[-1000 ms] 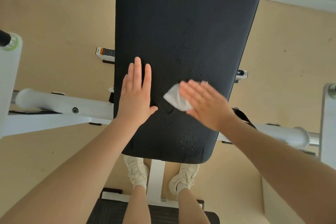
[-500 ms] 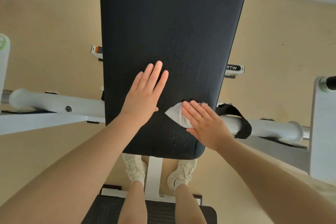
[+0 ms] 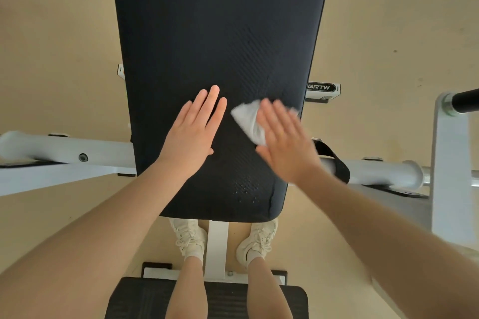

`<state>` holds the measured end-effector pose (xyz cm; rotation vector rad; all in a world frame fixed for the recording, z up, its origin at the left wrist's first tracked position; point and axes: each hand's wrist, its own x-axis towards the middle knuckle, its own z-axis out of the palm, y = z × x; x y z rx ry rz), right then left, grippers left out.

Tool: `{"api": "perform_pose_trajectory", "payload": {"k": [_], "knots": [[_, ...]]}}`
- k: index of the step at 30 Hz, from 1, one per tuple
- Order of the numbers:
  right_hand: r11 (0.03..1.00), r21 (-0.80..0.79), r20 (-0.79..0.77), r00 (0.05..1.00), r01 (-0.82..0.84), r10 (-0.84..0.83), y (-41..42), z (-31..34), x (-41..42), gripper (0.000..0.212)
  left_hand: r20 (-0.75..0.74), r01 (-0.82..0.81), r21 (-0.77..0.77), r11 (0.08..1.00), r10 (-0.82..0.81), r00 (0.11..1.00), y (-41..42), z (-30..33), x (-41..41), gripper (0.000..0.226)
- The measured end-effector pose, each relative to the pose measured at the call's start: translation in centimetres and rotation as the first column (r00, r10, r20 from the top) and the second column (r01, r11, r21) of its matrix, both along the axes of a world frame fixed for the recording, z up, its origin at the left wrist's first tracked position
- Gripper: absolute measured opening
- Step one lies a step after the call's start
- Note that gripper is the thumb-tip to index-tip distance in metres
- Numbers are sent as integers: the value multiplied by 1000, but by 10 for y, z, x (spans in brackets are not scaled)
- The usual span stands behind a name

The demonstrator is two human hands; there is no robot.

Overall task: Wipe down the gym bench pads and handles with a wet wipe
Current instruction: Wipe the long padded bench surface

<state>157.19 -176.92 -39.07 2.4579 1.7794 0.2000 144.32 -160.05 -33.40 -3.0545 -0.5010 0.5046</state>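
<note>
A long black bench pad (image 3: pixel 217 33) runs away from me down the middle of the view. My left hand (image 3: pixel 193 132) lies flat on its near part, fingers together and holding nothing. To its right, my right hand (image 3: pixel 282 140) presses a crumpled white wet wipe (image 3: pixel 248 118) flat against the pad near the right edge. That hand is blurred by motion. Small wet spots (image 3: pixel 246 188) show on the pad close to its near end.
White frame tubes stick out left (image 3: pixel 64 149) and right (image 3: pixel 381 171) under the pad, with a black strap (image 3: pixel 334 160) on the right one. A white upright with a black bar (image 3: pixel 464 100) stands far right. My feet (image 3: pixel 189 238) straddle the centre post, above a black footplate (image 3: pixel 145 298).
My right hand has slid the wipe away from me and up the pad from its near end. The left hand stays flat on the pad, shifted slightly.
</note>
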Motion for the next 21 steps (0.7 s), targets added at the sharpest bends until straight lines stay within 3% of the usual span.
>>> {"api": "perform_pose_trajectory", "payload": {"k": [3, 6, 8, 11, 15, 18, 21], "knots": [[985, -105, -64, 989, -137, 130, -22, -15, -43, 68, 15, 2, -12, 1000, -1, 1000, 1, 1, -1, 102], [981, -123, -92, 986, -149, 138, -20, -11, -39, 63, 31, 14, -42, 999, -13, 999, 4, 6, -2, 98], [998, -51, -84, 996, 27, -31, -6, 2, -17, 62, 27, 21, -82, 996, -19, 999, 7, 8, -4, 94], [942, 72, -189, 932, 327, -309, 23, 28, 22, 60, 40, 39, -119, 992, -34, 999, 12, 11, -3, 87], [873, 60, -302, 843, 484, -446, 60, 39, 15, 66, 85, 60, -237, 970, -41, 996, 20, 15, -5, 73], [936, 38, -247, 911, 351, -332, 79, 23, -45, 71, 191, 3, -301, 954, 57, 980, 36, 16, -18, 75], [978, -7, -257, 945, 206, -201, 91, 3, -109, 73, 218, -200, -340, 919, 284, 934, 51, 8, -37, 83]]}}
